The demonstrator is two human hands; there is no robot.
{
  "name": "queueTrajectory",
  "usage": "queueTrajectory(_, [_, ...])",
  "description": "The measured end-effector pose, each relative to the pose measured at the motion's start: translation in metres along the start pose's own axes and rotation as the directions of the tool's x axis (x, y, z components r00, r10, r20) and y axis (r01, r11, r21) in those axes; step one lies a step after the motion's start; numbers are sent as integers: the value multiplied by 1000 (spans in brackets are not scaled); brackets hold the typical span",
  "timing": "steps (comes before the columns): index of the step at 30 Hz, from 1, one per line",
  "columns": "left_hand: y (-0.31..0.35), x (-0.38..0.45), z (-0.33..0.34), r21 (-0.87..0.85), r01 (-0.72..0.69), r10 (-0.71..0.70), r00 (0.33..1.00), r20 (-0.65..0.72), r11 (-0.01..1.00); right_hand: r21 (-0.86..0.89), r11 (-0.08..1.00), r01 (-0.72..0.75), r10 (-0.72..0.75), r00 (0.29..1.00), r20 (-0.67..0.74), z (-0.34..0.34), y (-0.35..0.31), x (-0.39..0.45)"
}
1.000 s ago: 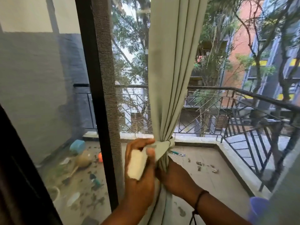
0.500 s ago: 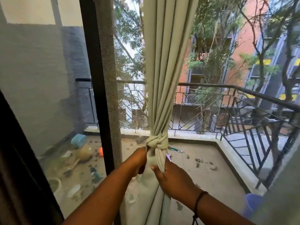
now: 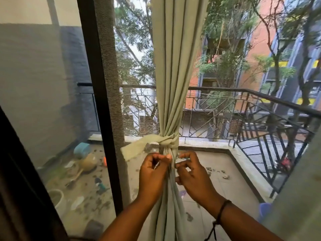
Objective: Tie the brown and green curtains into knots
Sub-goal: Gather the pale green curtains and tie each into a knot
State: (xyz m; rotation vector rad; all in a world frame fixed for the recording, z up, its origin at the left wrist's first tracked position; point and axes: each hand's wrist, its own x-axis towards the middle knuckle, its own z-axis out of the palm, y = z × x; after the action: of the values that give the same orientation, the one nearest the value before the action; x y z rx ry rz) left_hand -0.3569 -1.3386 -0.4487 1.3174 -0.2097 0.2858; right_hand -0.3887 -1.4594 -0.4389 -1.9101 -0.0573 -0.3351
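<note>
Both hands point(image 3: 173, 173) lower, beneath curtain knot point(image 3: 167, 140)

We lose the green curtain point(image 3: 171, 66) past the top and bottom edges. Our left hand point(image 3: 152, 173) hides folds at lower centre. Balcony-floor litter point(image 3: 90, 173), lower left, is too blurred to name.

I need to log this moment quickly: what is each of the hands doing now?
Left hand: pinches the green curtain just below the knot.
Right hand: fingers curled at the curtain; cannot tell if it grips.
</note>
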Motion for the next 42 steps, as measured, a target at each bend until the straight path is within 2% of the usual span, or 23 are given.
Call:
queueTrajectory(3, [-16,4,-13,190,-37,18,995,103,981,147,985,-95,89,995,47,0,14,-2])
queueTrajectory(6, [-31,-1,-21,271,-24,-39,974,224,962,39,991,-128,124,988,88,-2,27,1])
queueTrajectory(9, [-37,-3,-28,196,176,-220,947,234,965,-31,992,-124,127,986,109,-8,36,9])
queueTrajectory(11, [-37,-1,-32,151,293,-321,918,231,944,-142,989,-42,63,987,148,-12,42,12])
queueTrajectory(13, [-35,0,-34,159,353,-383,889,251,922,-233,972,22,20,984,179,-13,47,14])
queueTrajectory(17, [-38,-1,-30,64,478,-477,840,258,876,-238,971,19,23,985,170,-11,52,15])
queueTrajectory(18, [-40,-4,-27,73,464,-467,848,251,883,-264,964,30,13,987,160,-9,54,15])
queueTrajectory(20, [-47,-11,-18,210,348,-391,893,222,914,-306,950,57,-16,991,135,-6,58,15])
queueTrajectory(24, [-64,-20,-3,460,-12,-68,985,157,888,-277,959,64,-31,992,121,-3,58,14])
queueTrajectory(27, [-64,-22,-1,486,-8,-19,999,51,874,-261,961,95,-48,982,182,-2,59,11])
queueTrajectory(30, [-63,-22,-17,423,77,-60,997,-55,903,-310,946,93,-38,983,180,-13,66,11])
queueTrajectory(32, [-56,-20,-28,404,67,-22,993,-115,912,-360,928,101,-46,986,159,-27,70,16])
queueTrajectory(37, [-27,-22,-26,546,-122,244,957,-157,829,-531,824,199,-167,980,108,-63,67,31])
queueTrajectory(39, [-26,-23,-25,581,-163,335,921,-200,797,-562,806,185,-182,981,63,-78,57,35])
queueTrajectory(42, [-31,-25,-22,591,-184,408,872,-271,786,-608,759,232,-280,960,16,-99,45,38])
